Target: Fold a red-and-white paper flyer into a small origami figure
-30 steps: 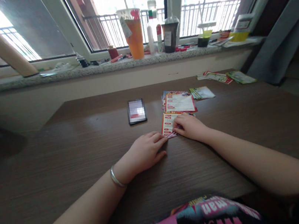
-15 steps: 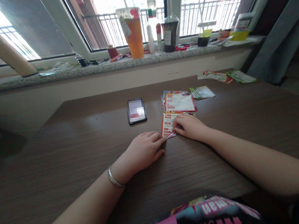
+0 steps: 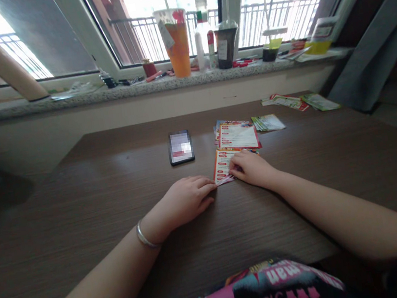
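A red and orange leaflet lies on the brown wooden table. My right hand rests on its right part, fingers curled and pressing its near corner down. My left hand, with a silver bracelet on the wrist, lies just left of that corner, fingers curled, the fingertips touching or nearly touching the leaflet's folded edge. A second leaflet sits just beyond, on top of a small stack.
A dark phone lies left of the leaflets. More flyers and papers lie farther right. The stone window sill carries an orange drink cup, bottles, a dark cup and small clutter.
My left hand has slid slightly left and back from the leaflet's corner. My right hand stays on the leaflet.
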{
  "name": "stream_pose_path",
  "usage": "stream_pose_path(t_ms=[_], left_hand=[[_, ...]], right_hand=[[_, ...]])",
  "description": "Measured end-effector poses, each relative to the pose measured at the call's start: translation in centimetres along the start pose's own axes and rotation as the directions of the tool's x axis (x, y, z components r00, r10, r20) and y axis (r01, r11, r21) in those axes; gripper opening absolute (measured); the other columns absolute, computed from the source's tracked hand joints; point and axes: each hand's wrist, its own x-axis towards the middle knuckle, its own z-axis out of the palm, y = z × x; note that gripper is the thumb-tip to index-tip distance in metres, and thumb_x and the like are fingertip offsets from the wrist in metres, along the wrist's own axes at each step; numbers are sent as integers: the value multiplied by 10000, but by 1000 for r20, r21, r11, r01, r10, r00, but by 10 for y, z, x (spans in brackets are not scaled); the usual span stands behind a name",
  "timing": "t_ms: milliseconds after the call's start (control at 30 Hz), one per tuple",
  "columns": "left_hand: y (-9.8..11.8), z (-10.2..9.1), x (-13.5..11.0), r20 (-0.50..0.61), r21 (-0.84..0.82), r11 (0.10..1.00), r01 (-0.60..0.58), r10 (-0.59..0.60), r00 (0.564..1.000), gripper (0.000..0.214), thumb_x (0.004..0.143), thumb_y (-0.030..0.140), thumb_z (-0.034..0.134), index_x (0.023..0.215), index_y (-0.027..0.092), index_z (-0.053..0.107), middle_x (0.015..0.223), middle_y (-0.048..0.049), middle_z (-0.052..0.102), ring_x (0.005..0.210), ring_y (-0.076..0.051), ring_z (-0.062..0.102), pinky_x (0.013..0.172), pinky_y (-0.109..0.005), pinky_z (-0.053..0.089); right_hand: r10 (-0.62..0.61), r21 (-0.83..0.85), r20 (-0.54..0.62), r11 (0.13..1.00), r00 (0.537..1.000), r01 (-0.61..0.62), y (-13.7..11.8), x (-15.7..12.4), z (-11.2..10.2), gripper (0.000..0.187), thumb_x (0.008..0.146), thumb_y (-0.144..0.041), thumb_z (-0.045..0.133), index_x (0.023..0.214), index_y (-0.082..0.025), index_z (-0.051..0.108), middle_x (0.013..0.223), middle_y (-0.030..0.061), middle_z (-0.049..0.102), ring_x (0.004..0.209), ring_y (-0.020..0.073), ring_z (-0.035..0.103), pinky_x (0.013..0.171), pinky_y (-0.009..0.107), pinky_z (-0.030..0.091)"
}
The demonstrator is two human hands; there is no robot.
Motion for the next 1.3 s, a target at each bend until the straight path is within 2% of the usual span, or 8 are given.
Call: stream_pose_path(t_ms=[300, 667, 867, 1300], left_hand=[[-3, 6, 2, -37, 2, 999, -42, 42, 998, 261, 926, 240, 486, 1137, 165, 619, 1126, -96, 650, 1054, -209, 609, 932, -358, 500], [1, 12, 5, -86, 118, 992, -37, 47, 995, 233, 946, 225, 436, 1050, 137, 625, 1018, -101, 656, 923, -209, 624, 843, -353, 527], [5, 11, 7, -49, 155, 988, -6, 14, 999, 208, 914, 190, 467, 1009, 126, 640, 963, -101, 660, 874, -217, 632, 780, -357, 540], [-9, 8, 0, -55, -142, 990, 10, -18, 998, 245, 921, 197, 465, 1052, 188, 672, 1098, -65, 658, 1010, -181, 607, 933, -332, 489]], right_hand=[[0, -27, -3, 1000, 1000, -1, -3, 0, 0, 122, 864, -249, 562, 771, -181, 604, 844, 70, 646, 869, 205, 553, 793, 309, 408], [30, -30, 8, 999, 1000, -30, -8, 3, 0, 117, 854, -246, 572, 763, -180, 605, 838, 73, 648, 877, 214, 553, 802, 312, 409], [36, -19, 8, 999, 999, -35, -8, 4, 2, 107, 847, -234, 576, 759, -177, 598, 849, 71, 657, 877, 215, 559, 806, 316, 409], [31, -8, 9, 1000, 999, -30, -2, 1, 5, 115, 854, -268, 584, 777, -184, 593, 884, 71, 662, 902, 220, 564, 809, 325, 411]])
